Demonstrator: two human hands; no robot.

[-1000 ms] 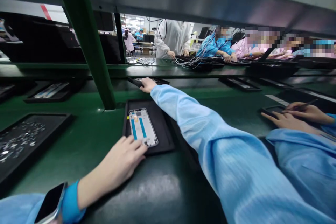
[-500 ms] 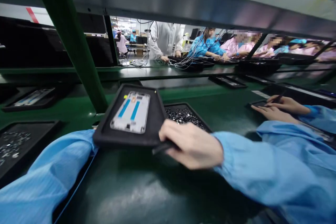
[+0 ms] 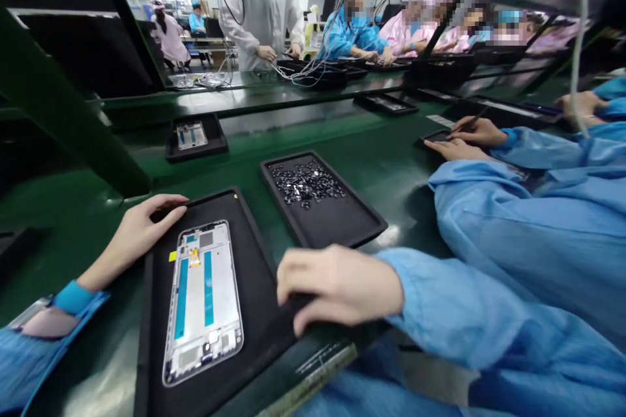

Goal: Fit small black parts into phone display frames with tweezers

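Note:
A black tray lies in front of me near the bench's front edge. On it rests a silver phone frame with two blue strips, a small yellow tab and an orange flex piece. My left hand grips the tray's far left edge between thumb and fingers. At the right edge, my right hand has its fingers curled around the rim; something dark shows under them, too hidden to name. Just beyond sits a second black tray holding many small shiny black parts.
Another tray with a phone frame stands farther back on the green bench. A green post slants at left. A co-worker's hands work close on my right. A white cable hangs there. Several people sit opposite.
The tray with the phone frame has come down and nearer to me, onto the bench. My left hand, hidden before, now shows at its far left edge. The view has shifted downward.

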